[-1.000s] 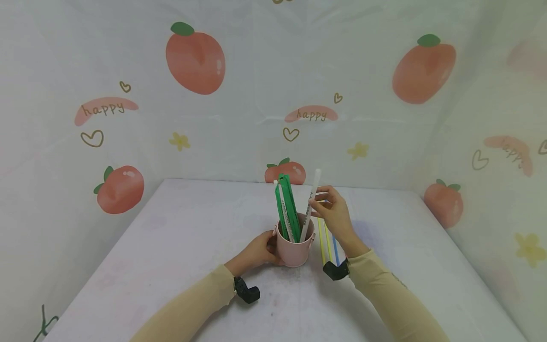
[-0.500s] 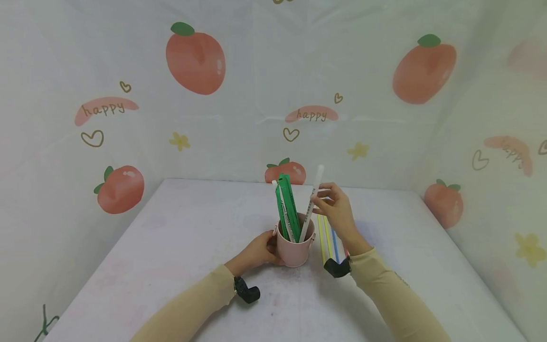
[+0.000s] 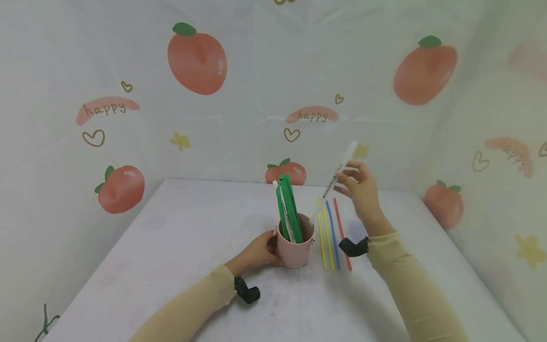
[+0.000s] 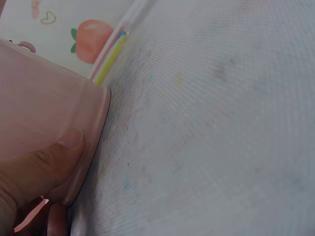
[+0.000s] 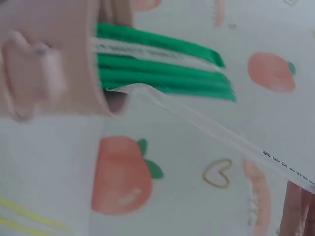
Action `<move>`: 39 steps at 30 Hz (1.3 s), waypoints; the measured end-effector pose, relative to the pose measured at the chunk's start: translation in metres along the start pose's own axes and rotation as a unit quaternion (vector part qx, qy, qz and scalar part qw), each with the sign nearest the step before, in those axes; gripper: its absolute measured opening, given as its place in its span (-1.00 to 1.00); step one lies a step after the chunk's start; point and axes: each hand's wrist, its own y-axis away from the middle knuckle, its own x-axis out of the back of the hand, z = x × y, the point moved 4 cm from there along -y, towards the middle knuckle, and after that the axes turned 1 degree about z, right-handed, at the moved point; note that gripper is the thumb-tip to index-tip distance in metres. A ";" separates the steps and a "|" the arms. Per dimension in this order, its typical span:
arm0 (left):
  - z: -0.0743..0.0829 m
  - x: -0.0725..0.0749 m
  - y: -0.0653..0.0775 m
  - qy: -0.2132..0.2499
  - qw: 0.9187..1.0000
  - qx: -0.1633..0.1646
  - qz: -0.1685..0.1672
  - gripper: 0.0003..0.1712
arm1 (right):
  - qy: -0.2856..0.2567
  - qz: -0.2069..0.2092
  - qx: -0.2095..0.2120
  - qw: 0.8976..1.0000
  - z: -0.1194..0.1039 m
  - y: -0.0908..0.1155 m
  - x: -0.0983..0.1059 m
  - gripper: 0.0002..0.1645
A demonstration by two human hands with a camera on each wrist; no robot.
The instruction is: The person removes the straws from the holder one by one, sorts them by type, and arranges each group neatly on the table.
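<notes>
My left hand (image 3: 256, 252) grips the side of a small pink bucket (image 3: 295, 255); in the left wrist view its thumb (image 4: 51, 164) presses low on the wall. Long green packets (image 3: 292, 209) and a white-wrapped stick lean inside, toward the bucket's left. Up to the right, my right hand (image 3: 362, 195) pinches a straw in a clear printed wrapper (image 3: 334, 179) between thumb and fingers. It slants down to the left, and its lower end overlaps the bucket's right rim. In the right wrist view the wrapper's crimped end (image 5: 133, 89) shows beside the bucket's mouth.
Right of the bucket, two yellow straws (image 3: 321, 242), a blue straw (image 3: 333, 232) and a red straw (image 3: 339, 221) lie side by side on the white tabletop (image 3: 192, 228). A fruit-print curtain (image 3: 239, 118) hangs behind and around the table.
My right hand has moved up and to the right, drawing the wrapped straw up from inside the bucket and tilting it more. The left hand and bucket have stayed put.
</notes>
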 end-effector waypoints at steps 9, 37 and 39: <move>0.000 -0.001 0.000 -0.001 1.000 0.003 0.000 -0.04 | -0.019 0.052 -0.028 0.998 -0.022 -0.028 0.046 -0.65; -0.002 -0.001 -0.001 -0.001 1.000 -0.008 0.002 -0.07 | 0.230 -0.074 -0.310 0.920 0.127 -0.006 0.135 -0.30; -0.002 -0.001 -0.001 -0.002 1.000 -0.008 0.002 -0.08 | 0.238 -0.068 -0.311 0.917 0.132 -0.004 0.135 -0.31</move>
